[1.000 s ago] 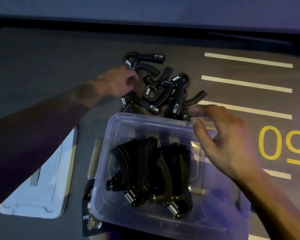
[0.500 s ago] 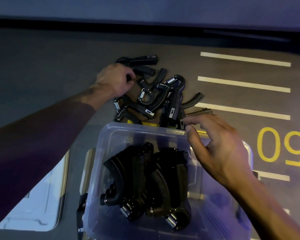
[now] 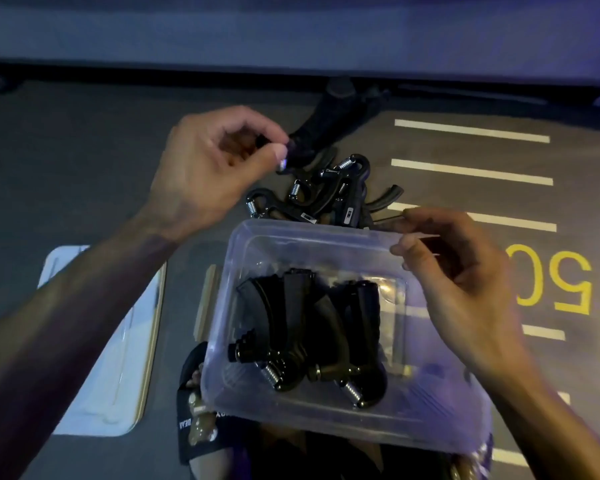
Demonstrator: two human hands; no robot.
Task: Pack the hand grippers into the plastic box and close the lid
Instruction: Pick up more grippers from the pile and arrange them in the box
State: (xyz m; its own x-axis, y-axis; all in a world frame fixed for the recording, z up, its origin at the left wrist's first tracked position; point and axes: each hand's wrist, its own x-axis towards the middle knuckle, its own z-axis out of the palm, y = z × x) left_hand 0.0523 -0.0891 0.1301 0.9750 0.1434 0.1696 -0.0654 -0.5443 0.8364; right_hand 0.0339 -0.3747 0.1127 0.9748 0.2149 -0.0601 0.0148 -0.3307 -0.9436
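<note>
Plastic box (image 3: 329,407) sits centre, near side of the floor (image 3: 84,150). Packed grippers (image 3: 305,337) lie in it, side by side, springs toward the near wall. Loose gripper pile (image 3: 326,192) lies on the floor just beyond the box's far wall. Lid (image 3: 97,358) lies flat on the floor left of the box, a strip of floor between them. Floor lines (image 3: 471,171) and a painted number (image 3: 551,278) are right of the pile and box. Left hand (image 3: 208,168) is over the pile's far left edge; right hand (image 3: 465,285) is at the box's far right corner.
</note>
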